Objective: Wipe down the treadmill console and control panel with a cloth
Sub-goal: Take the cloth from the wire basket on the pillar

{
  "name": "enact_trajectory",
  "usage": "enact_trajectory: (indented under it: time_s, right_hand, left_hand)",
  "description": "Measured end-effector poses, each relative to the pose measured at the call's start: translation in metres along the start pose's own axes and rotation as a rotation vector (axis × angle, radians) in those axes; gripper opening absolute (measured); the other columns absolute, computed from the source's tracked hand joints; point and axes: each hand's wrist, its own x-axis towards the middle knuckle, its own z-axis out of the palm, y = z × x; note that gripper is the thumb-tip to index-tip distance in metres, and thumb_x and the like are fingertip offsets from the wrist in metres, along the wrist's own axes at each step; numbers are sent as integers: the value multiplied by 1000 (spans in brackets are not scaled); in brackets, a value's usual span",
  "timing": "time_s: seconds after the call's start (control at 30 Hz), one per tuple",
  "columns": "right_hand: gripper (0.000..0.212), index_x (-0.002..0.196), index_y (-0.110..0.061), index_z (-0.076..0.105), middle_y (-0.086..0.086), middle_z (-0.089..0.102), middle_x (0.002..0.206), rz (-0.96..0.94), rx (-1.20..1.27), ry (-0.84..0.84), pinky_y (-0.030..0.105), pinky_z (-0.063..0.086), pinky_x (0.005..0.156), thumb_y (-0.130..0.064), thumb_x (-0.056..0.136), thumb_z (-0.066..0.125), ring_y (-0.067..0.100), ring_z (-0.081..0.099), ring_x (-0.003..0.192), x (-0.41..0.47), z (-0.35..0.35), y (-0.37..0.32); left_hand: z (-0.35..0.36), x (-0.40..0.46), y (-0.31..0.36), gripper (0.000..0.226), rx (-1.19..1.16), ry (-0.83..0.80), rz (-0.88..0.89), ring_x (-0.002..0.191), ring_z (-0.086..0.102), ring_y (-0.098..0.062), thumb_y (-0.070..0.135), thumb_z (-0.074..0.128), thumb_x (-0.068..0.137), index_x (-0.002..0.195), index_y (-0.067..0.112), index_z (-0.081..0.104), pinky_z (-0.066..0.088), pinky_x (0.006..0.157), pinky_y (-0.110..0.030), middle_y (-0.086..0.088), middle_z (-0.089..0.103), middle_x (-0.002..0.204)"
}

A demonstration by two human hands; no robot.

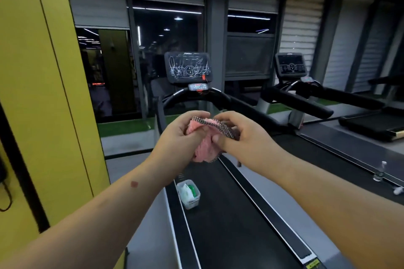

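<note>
Both bare forearms reach in from the bottom edge and meet over the treadmill belt (229, 214); the left hand (175, 137) and the right hand (244, 135) hold one pink cloth (204, 145) between them, well short of the console; the left fingers (192, 115) are curled over the cloth's upper left part, bunching it against the palm; the right hand's fingers (225, 116) are curled too and pinch the cloth's dark checked edge band (218, 125), which stretches taut from one hand to the other while the pink bulk hangs below; the console (188, 67) stands beyond the hands, its dark screen covered with pale scribbled streaks, and a small control panel (199, 86) sits just under it where the black handlebars (218, 97) curve outward; a clear plastic tub (189, 194) rests on the belt's left edge, holding what may be a white and green packet, though it is too blurred to tell; a yellow wall (43, 93) fills the left side; a second treadmill (290, 66) stands to the right, and a small clear bottle (379, 172) is upright on the deck between the two machines.
</note>
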Motion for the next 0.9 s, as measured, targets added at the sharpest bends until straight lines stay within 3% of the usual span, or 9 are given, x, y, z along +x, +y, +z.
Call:
enact_trajectory:
  time_s: [0.17, 0.2, 0.3, 0.4, 0.5, 0.7, 0.77, 0.9]
  right_hand:
    - [19, 108, -41, 62, -5, 72, 94, 78, 83, 69, 54, 59, 80, -29, 93, 64, 31, 69, 86, -2, -52, 39]
    - [17, 108, -39, 63, -6, 73, 91, 76, 101, 87, 50, 60, 78, -26, 96, 62, 28, 70, 82, -1, -65, 48]
    - [15, 108, -26, 67, -12, 72, 85, 36, 156, 85, 19, 53, 67, -16, 103, 57, 2, 68, 76, -2, -104, 72]
    - [13, 107, -20, 68, -9, 72, 87, 37, 179, 75, 13, 49, 66, -16, 103, 57, -1, 68, 77, 1, -140, 98]
    - [11, 103, -16, 68, -3, 73, 86, 59, 180, 89, 12, 49, 63, -19, 103, 57, -1, 66, 73, 8, -168, 122]
    - [14, 95, -24, 69, 0, 74, 85, 153, 187, 64, 37, 57, 77, -25, 103, 58, 17, 70, 79, 28, -205, 175]
    - [18, 95, -24, 70, 0, 73, 86, 178, 205, 40, 38, 56, 79, -24, 104, 55, 15, 68, 79, 38, -211, 193]
    - [24, 94, -14, 68, 14, 70, 97, 192, 185, 14, 49, 53, 88, -25, 105, 50, 31, 66, 93, 63, -211, 232]
  left_hand:
    - [59, 26, -3, 12, 13, 3, -12, 100, 72, -25, 22, 65, 100, 97, 30, 74, 57, 93, -56, -2, 75, 101]
    - [73, 32, -5, 8, 18, 13, -17, 99, 73, -27, 25, 68, 98, 95, 31, 73, 58, 92, -58, -3, 75, 99]
    - [118, 52, -8, 12, -7, 87, -29, 93, 75, -27, 23, 76, 92, 85, 32, 72, 60, 87, -58, -4, 76, 94]
    - [161, 72, -12, 23, -6, 135, -29, 80, 71, -27, 14, 81, 87, 77, 30, 67, 61, 77, -54, -2, 71, 80]
    - [196, 90, -20, 31, -9, 153, -51, 72, 58, -26, 5, 80, 85, 78, 27, 59, 47, 65, -44, -6, 63, 76]
    - [239, 122, -32, 7, -53, 176, -130, 70, 63, -24, 22, 70, 97, 91, 20, 66, 50, 56, -36, -4, 64, 79]
    - [247, 135, -40, 14, -44, 185, -123, 74, 66, -23, 27, 65, 100, 94, 15, 67, 54, 61, -37, -3, 66, 81]
    - [258, 165, -67, 17, -19, 223, -131, 83, 73, -23, 34, 66, 98, 96, 17, 69, 60, 70, -41, -3, 74, 89]
